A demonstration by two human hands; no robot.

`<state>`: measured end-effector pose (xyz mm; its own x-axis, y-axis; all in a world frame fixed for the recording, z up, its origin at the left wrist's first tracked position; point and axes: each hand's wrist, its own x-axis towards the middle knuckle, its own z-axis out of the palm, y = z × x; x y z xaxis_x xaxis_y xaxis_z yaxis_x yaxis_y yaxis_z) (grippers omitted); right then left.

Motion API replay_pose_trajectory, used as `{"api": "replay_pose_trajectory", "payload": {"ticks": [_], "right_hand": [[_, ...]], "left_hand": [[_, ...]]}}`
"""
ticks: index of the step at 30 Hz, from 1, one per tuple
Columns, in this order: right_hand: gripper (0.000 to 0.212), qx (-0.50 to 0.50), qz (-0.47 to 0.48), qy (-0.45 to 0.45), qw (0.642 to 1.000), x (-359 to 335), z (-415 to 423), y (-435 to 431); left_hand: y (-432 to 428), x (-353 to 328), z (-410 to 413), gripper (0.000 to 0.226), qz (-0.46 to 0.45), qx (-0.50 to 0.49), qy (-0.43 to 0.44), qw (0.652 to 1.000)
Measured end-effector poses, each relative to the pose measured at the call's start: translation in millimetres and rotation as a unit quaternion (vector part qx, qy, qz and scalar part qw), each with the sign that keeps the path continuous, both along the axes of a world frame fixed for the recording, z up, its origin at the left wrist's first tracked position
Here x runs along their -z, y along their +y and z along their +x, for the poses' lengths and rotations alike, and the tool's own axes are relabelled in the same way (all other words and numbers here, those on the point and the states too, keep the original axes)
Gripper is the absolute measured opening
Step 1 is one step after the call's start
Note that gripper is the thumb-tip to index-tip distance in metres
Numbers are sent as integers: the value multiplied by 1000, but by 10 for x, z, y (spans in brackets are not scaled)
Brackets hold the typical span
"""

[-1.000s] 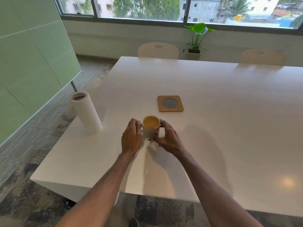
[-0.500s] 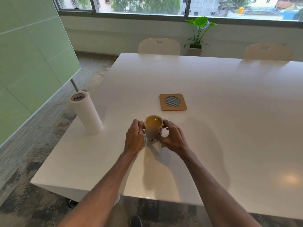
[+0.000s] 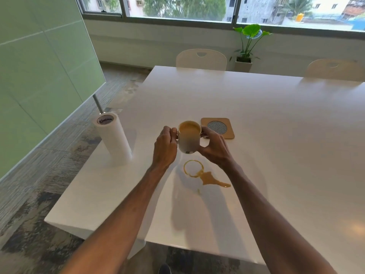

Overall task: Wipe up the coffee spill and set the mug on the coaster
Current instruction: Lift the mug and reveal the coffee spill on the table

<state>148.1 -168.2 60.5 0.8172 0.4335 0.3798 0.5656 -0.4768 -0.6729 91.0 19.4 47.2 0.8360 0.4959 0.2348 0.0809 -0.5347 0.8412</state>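
The left hand and right hand clasp the mug between them, above the coffee spill.

White surface under daylight from a wide window; two pale chairs at far edge, potted plant behind, green glass partition left, mottled grey floor.
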Motion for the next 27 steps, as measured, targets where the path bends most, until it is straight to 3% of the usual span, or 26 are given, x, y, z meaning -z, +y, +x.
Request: {"api": "replay_pose_trajectory", "payload": {"ticks": [5,27], "right_hand": [[54,-5,-8,13,1000,63,176,157],[58,-3,-40,77,996,312,810,723]], "left_hand": [[123,56,162,31,49,-22,36,998],[570,434,806,29,-62,-26,54,996]]}}
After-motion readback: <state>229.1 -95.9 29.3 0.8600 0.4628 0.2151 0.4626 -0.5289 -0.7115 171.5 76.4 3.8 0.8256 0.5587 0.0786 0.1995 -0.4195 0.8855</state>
